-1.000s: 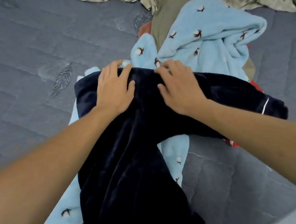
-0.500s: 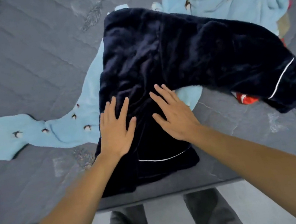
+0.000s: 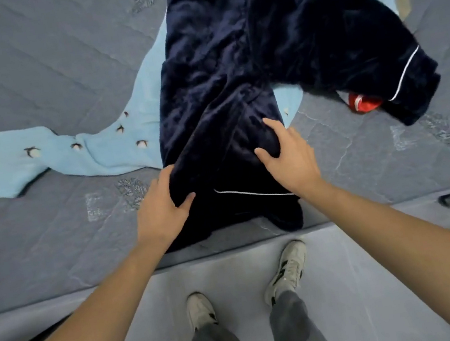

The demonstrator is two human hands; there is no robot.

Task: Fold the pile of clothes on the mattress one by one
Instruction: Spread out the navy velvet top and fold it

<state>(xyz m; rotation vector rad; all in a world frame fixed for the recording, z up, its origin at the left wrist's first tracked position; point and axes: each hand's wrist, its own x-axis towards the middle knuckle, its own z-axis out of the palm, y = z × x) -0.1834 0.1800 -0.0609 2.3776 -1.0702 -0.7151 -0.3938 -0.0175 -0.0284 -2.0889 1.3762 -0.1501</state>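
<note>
Fuzzy navy trousers with white piping (image 3: 244,58) lie spread over the grey mattress (image 3: 25,69), one leg toward me, the other to the right. My left hand (image 3: 162,209) grips the left side of the near leg, thumb over a bunched fold. My right hand (image 3: 289,157) pinches the right side of that same leg just above the white-piped hem. A light blue fleece garment with a penguin print (image 3: 39,158) lies under the trousers and stretches left; more of it is heaped at the top right.
A red piece of cloth (image 3: 363,102) peeks out beneath the right trouser leg. The mattress's front edge (image 3: 88,283) runs across the view just past the near hem. Below it are grey floor and my own feet in pale sneakers (image 3: 289,269).
Both hands slid down the near leg, from lying flat to gripping its sides above the hem. My view has pulled back, showing the floor and my shoes.
</note>
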